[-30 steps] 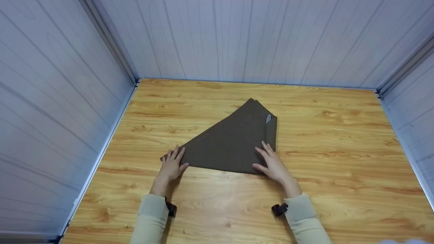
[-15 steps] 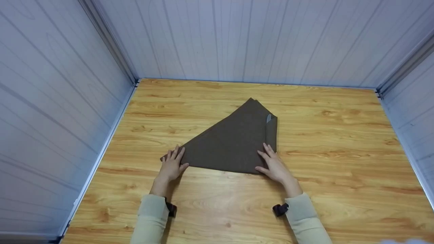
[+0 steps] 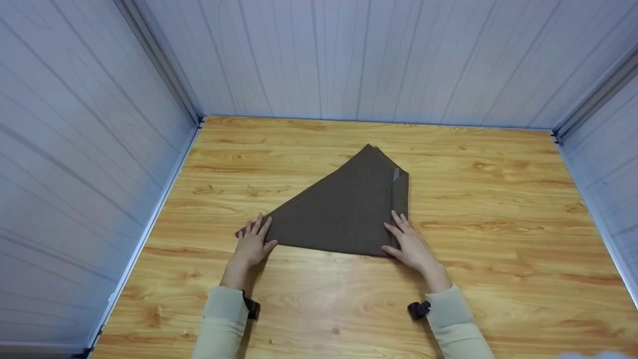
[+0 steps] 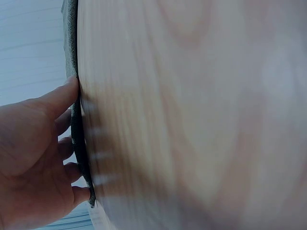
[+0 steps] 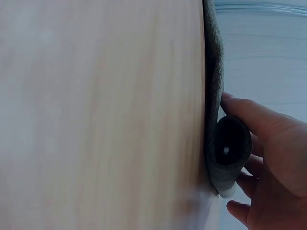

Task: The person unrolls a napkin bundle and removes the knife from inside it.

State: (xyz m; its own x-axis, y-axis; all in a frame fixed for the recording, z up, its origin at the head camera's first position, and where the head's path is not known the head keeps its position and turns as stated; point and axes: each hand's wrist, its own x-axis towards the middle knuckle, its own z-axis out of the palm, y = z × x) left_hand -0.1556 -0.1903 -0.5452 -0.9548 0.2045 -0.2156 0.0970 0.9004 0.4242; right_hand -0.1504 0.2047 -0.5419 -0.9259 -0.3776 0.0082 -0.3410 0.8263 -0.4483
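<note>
A dark brown cloth (image 3: 339, 209), folded to a tapering shape, lies on the wooden table. Its right edge is turned into a roll (image 5: 218, 175), hollow at the near end in the right wrist view. Out of the roll's far end peeks the tip of a grey item (image 3: 397, 173); its kind is hidden. My left hand (image 3: 252, 247) rests on the cloth's left corner, fingers spread. Beside and over the roll's near end lies my right hand (image 3: 413, 249), its thumb touching the cloth left of the roll and its fingers loosely bent along it.
Pale panel walls (image 3: 319, 60) stand along the back and both sides of the wooden table (image 3: 498, 224). A small dark camera (image 3: 251, 309) sits at the left wrist, another dark camera (image 3: 418, 310) at the right.
My right hand has shifted slightly to the right, onto the roll. The cloth's right edge moved a little the same way, and less of the grey tip shows. My left hand stayed still.
</note>
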